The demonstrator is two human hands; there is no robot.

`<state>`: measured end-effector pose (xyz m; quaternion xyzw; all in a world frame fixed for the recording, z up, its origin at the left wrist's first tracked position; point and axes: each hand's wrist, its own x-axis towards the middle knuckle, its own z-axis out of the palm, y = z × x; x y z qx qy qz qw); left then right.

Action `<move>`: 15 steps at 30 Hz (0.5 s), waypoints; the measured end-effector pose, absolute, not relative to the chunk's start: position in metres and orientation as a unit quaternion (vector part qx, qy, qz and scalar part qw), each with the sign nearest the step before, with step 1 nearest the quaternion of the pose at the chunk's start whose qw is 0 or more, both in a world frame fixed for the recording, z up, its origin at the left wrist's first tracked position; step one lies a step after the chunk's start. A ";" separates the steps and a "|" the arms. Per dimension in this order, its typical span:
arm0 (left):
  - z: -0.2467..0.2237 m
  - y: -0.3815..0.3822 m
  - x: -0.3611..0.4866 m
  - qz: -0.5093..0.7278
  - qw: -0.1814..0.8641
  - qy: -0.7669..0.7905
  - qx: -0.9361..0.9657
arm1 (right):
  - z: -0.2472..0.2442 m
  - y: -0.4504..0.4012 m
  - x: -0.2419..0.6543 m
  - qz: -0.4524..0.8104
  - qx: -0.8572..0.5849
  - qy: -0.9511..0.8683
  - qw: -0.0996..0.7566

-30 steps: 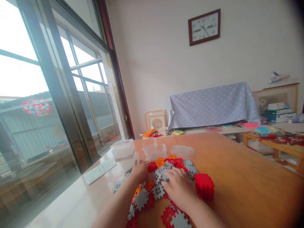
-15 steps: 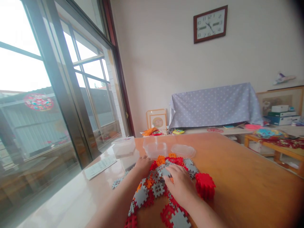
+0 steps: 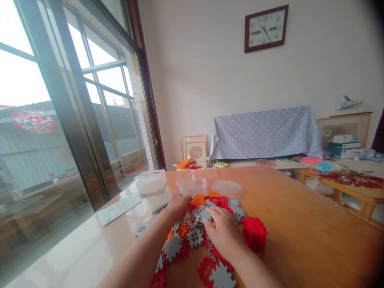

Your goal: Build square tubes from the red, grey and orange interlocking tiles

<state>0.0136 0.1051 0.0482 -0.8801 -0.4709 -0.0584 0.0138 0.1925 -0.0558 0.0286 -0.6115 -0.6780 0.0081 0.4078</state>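
Interlocking plastic tiles with notched edges, grey, red and orange, lie in a loose pile on the table. My left hand (image 3: pixel 179 205) rests at the pile's far left side, its fingertips mostly hidden. My right hand (image 3: pixel 223 229) lies over the middle, thumb and fingers apart, touching a grey tile (image 3: pixel 205 215). Just below it is a grey lattice tile (image 3: pixel 195 237). A solid grey tile (image 3: pixel 222 276) overlaps a red one near the front. To the right of my right hand stands a neat stack of red tiles (image 3: pixel 255 232).
Behind the pile are a clear plastic container (image 3: pixel 193 186) and a clear lid (image 3: pixel 227 188). White boxes (image 3: pixel 151 183) and a printed sheet (image 3: pixel 119 209) sit at the left. The wooden table (image 3: pixel 300 232) extends right, and a glass window (image 3: pixel 36 160) borders the left.
The camera view has turned slightly, so the scene sits a little further left. Both hands stay at about the same places on the tile pile.
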 end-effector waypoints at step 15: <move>0.066 0.040 -0.002 -0.407 -0.427 -0.457 -0.666 | 0.033 -0.060 0.186 0.092 -0.588 -0.664 0.453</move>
